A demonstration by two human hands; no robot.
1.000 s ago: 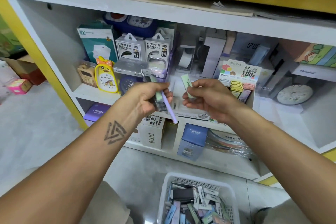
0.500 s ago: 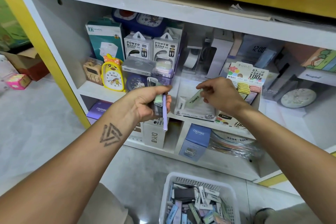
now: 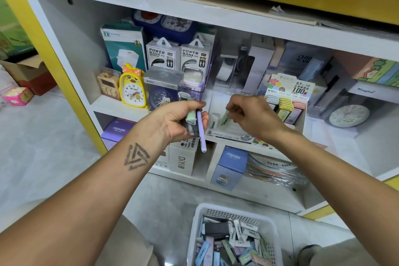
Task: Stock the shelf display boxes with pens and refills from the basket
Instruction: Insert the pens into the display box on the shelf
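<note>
The right hand (image 3: 254, 117) was over the clear display box (image 3: 218, 114) on the middle shelf, fingers curled in a pinch on a pale green refill pack (image 3: 223, 117), its lower end already inside the box. That read as the placing step: 1 pack going in. Next, by my judgement, it called for letting go so the pack stood beside the white packs in there, then taking another from the other hand.

The left hand (image 3: 179, 122) held its stock just beside the box, fingers wrapped round a small bundle: a lilac pen (image 3: 201, 134) sticking down below the fist, a green pack and something dark against the palm. How many pieces, I could not tell.

Containers, then. The clear box held a few upright packs, with room left. To its right the colourful lead-refill display (image 3: 287, 101) stood with rows of white, yellow and pink cases. Down on the floor, the white basket (image 3: 200, 222) sat well apart from the shelf, with a loose heap of pens and refill packs, blue, lilac, white and 1 dark case on top.
</note>
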